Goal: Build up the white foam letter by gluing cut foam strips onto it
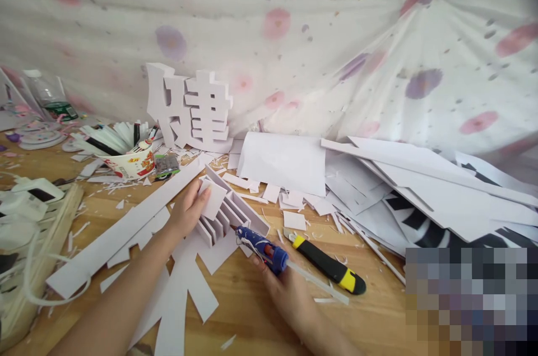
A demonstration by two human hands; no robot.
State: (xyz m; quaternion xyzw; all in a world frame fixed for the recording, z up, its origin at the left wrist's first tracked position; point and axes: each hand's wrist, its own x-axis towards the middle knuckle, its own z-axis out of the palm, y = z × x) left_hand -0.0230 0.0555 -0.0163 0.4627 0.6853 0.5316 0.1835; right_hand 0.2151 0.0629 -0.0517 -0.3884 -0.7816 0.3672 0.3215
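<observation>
Head cam: L hand (187,213) reaches fwd from lower left, forearm slanting up, thumb and fingers pinching a small white square of board (213,199) over the near-left side of the slatted white assembly (247,215), which sits mid-table. R hand (290,286) comes in from lower right, wrist low, wrapped round a blue hot-glue gun (261,248), nozzle up at the assembly's near-right end; clear glue stick (317,280) pokes out the back. Just right, a blk/yellow utility knife (330,265) on the wood.

Writing now: standing cut-out character (205,112) at the back reads 健. Paper bowl (128,165) has red/yellow print, and the bottle (52,95) a green label, but prob. too small to read either. Bold blk shapes on sheets (414,216) at R, partly covered.
</observation>
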